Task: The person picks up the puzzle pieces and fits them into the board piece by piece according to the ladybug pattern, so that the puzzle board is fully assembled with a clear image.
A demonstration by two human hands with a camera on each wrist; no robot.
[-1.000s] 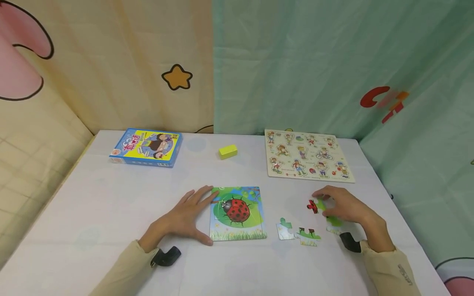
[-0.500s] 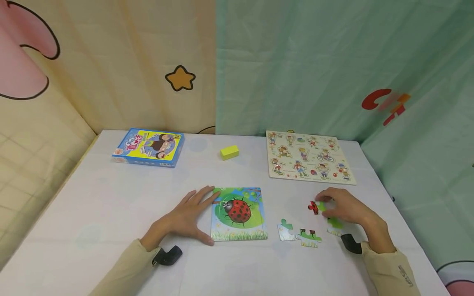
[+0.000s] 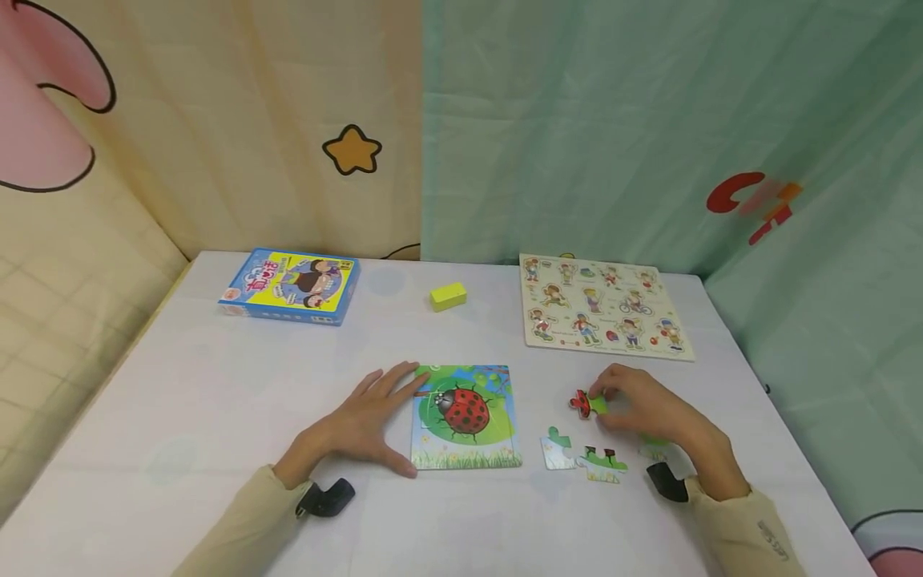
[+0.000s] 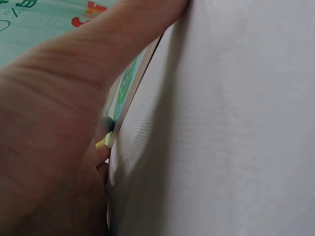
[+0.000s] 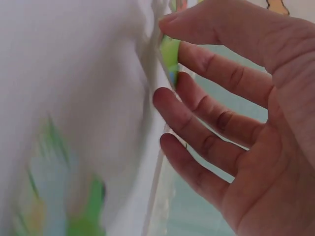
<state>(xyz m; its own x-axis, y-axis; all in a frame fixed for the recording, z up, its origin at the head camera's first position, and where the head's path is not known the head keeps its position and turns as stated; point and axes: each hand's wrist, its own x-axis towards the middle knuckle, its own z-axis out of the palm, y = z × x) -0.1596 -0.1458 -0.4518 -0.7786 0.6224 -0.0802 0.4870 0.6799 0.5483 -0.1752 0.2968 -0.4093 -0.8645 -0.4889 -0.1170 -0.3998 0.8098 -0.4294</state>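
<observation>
Table (image 3: 433,525) holds a ladybird board (image 3: 465,410), its left edge touched by the wide-spread left hand (image 3: 366,421). To the board's right, the right hand (image 3: 643,402) pinches a red-and-green puzzle piece (image 3: 584,405) in a narrow thumb-and-finger grip, near other pieces (image 3: 602,463).

White table (image 3: 216,401) — puzzles (image 3: 465,413), box (image 3: 292,286), block (image 3: 449,297)

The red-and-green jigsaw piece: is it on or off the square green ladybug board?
Off. The right hand pinches the jigsaw piece, and white tabletop shows between it and the ladybug board.
</observation>
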